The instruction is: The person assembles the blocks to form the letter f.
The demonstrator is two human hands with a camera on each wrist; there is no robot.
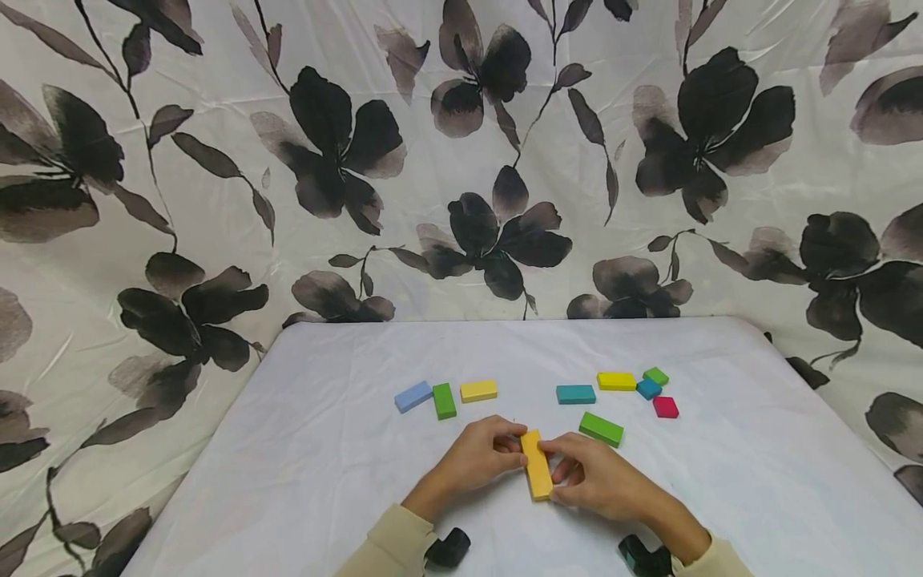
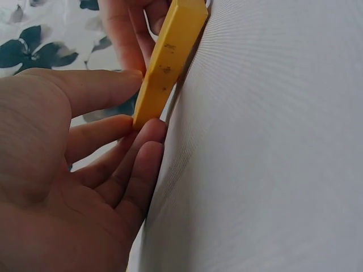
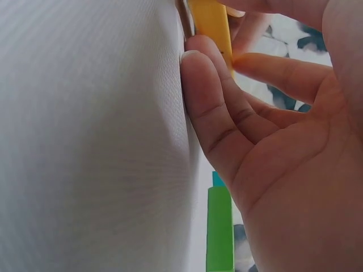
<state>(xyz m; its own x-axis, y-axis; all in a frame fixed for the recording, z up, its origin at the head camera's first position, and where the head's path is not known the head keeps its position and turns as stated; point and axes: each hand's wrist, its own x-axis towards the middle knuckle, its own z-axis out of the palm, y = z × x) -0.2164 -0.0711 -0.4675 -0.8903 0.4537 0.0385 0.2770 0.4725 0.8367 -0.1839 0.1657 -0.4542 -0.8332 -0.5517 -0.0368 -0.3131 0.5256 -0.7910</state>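
Note:
Between both hands is a yellow-orange rectangular block (image 1: pixel 537 469), its long side running toward the person. The left hand (image 1: pixel 472 455) pinches it near its far end. On the opposite side, the right hand (image 1: pixel 604 478) grips it, with the thumb by the near end and the index finger by the far end. Small dark marks show on the face of the yellow-orange block (image 2: pixel 164 65) in the left wrist view. Fingers of each hand lie close to the white cloth. Right of the right hand, a green block (image 1: pixel 602 429) lies nearest.
Farther back on the white-covered table (image 1: pixel 324 481) lie a blue block (image 1: pixel 413 397), a green block (image 1: pixel 444 401) and a pale yellow block (image 1: pixel 479 391). To the right are a teal block (image 1: pixel 576 394), a yellow block (image 1: pixel 616 381) and small blue, green and red blocks (image 1: pixel 666 407).

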